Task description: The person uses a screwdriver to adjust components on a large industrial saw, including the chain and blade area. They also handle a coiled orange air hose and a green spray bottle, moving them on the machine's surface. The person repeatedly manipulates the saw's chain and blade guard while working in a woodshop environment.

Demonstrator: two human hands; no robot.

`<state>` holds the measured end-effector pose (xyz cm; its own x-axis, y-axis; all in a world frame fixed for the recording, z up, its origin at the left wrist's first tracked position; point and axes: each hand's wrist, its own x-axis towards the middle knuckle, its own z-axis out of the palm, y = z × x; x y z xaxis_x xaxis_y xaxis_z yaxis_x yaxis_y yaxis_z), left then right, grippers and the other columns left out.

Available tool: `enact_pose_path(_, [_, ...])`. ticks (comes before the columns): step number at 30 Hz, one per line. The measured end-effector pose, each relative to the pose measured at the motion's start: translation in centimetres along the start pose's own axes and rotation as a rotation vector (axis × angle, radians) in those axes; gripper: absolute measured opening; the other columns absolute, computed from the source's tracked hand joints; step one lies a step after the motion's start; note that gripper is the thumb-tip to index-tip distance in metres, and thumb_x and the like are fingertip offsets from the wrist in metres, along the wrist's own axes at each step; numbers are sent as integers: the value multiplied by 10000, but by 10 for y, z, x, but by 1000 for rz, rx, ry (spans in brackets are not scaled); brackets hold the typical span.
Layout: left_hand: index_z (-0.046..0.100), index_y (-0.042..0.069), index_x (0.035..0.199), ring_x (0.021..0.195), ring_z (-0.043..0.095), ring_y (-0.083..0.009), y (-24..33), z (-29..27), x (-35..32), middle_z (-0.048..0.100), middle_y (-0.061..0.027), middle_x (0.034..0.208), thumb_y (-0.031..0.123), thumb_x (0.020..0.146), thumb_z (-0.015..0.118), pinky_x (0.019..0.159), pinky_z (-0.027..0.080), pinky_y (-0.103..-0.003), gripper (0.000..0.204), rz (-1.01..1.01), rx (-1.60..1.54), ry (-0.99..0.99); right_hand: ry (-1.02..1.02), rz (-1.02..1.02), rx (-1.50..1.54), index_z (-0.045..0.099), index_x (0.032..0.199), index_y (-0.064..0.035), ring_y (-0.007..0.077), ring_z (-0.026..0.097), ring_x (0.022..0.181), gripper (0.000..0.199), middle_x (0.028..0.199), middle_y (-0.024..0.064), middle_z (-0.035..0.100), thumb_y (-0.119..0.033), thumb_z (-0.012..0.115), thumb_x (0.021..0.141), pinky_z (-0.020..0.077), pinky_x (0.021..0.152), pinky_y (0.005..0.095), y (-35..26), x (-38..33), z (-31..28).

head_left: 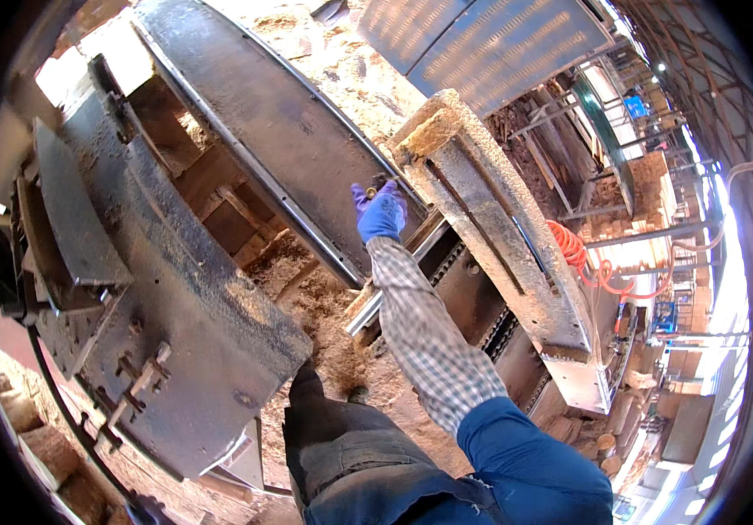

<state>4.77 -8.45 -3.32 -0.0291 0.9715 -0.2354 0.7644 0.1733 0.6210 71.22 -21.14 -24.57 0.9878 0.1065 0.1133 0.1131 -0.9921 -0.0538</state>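
My right hand (382, 215), in a blue glove below a checked sleeve, reaches forward over a long dark metal trough (293, 131) with raised rails. Its fingers are closed around a small dark piece with a brass-coloured round part (372, 192), near the trough's right rail. The small piece is mostly covered by the glove, so its kind cannot be made out. Just right of the hand stands a sawdust-coated metal housing (490, 210) with long slots. My left hand is not in view.
A dusty steel plate machine with bolts (193, 341) stands at the left. Sawdust (341, 367) covers the ground by my legs. A chain (503, 332) runs below the housing. An orange coiled hose (569, 247), a blue-grey perforated panel (503, 52) and stacked timber (643, 206) lie at the right.
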Motion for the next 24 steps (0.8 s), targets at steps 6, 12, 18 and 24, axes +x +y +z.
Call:
enact_pose_path(6, [641,-62,1237,799,655,-221,-48,4,16,703,-154,1023,78,1062,594,703,589,-329,229,245,-137,100,43,328,26,597,1273,63,378,726,1042,985,1148,250,713,-807,662,816,576,881,480,57,41,72])
enact_pose_path(12, [637,-59,1230,765,659,-216,-48,7,18,708,-150,999,125,1047,639,656,588,-328,260,184,-144,131,44,382,9,575,1272,109,416,702,1086,947,1162,270,704,-737,679,859,553,920,500,63,41,112])
enact_pose_path(18, [633,-50,1231,760,655,-196,-57,4,26,705,-144,1002,149,1046,642,643,582,-308,272,224,-231,82,11,385,133,366,1454,219,513,625,1212,1173,1337,393,580,-772,615,878,512,1032,562,80,44,131])
enact_pose_path(24, [625,-60,1268,774,664,-192,-68,2,23,713,-152,1040,107,1054,618,652,586,-297,272,202,-91,148,63,387,138,494,1352,139,452,685,1091,990,1202,303,669,-707,680,872,558,919,522,70,48,114])
